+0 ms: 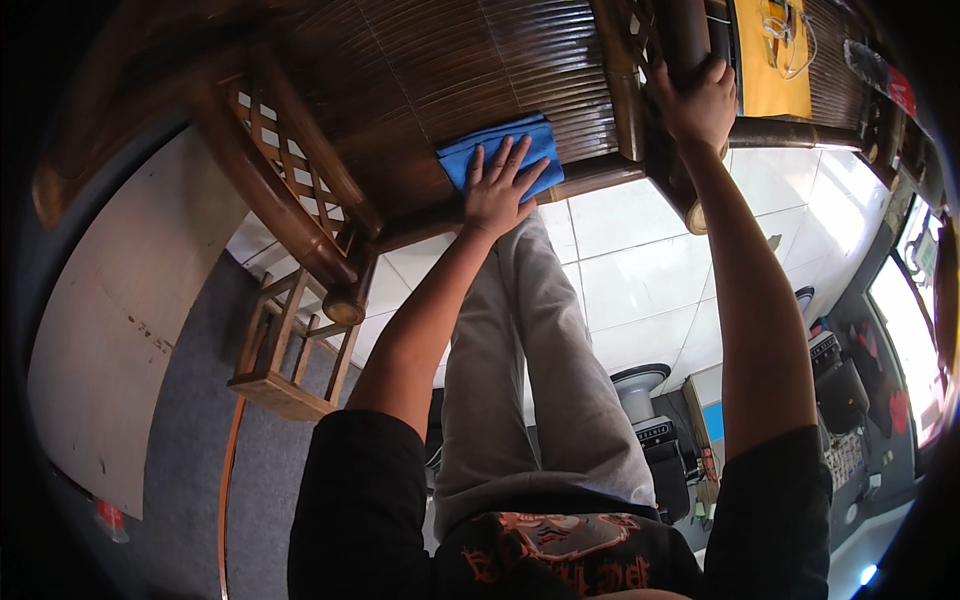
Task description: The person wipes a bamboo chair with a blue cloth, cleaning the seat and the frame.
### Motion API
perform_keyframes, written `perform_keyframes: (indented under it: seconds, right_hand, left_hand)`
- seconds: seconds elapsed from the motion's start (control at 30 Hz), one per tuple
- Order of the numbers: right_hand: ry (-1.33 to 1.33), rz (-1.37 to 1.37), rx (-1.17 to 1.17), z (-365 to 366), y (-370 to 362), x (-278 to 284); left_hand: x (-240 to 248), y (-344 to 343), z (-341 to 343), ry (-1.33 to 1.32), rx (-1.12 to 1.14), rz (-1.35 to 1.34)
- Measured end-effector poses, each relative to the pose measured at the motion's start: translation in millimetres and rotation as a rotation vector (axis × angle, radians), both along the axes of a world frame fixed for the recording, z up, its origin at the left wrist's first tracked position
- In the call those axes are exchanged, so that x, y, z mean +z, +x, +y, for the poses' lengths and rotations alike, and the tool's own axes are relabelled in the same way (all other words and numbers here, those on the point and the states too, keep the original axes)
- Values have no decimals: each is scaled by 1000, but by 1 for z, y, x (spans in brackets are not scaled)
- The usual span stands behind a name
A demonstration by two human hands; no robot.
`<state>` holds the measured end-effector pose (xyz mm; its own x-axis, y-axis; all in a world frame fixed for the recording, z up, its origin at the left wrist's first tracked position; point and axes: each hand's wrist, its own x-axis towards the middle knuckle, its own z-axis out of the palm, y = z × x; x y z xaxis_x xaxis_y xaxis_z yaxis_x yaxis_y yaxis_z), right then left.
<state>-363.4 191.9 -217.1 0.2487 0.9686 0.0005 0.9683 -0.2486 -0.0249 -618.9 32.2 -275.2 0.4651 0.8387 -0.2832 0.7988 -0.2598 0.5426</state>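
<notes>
A folded blue cloth [543,132] lies on the dark bamboo seat [455,70], close to its front edge. My left hand [497,192] presses flat on that cloth, fingers spread. Over to the right, my right hand [703,108] grips the thick bamboo armrest [682,40], thumb on one side and fingers curled over the other. Parts of those fingers are hidden behind the pole.
A yellow folder or envelope [780,85] with a white cable [797,62] on it lies beyond the armrest. On the left are another bamboo armrest [265,215] with lattice, a small wooden stool [285,385] and a pale board [130,330]. White tiles [640,270] cover the floor.
</notes>
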Motion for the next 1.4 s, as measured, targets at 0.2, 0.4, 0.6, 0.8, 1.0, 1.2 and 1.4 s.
perform_keyframes:
  seconds: [0.2, 0.4, 0.6, 0.8, 1.0, 1.2, 1.4]
  right_hand:
    - [-1, -1, -21, 0, -2, 2]
    - [-19, -9, -57, 2, -1, 8]
    - [-19, 43, -15, 1, -9, 14]
    - [-28, 94, -20, 1, -1, 16]
    - [-121, 80, -65, 0, -4, 18]
    - [-131, 88, -61, 2, -3, 19]
    - [-156, 125, -65, 3, -3, 23]
  left_hand:
    - [1, 1, 3, -4, -16, 22]
    - [10, 21, 30, 143, 212, -220]
    - [29, 52, 118, 338, 557, -600]
    - [36, 85, 215, 493, 581, -573]
    - [11, 122, 265, 444, 394, -259]
    - [-21, 142, 252, 382, 247, 8]
    - [-33, 144, 213, 326, 18, 117]
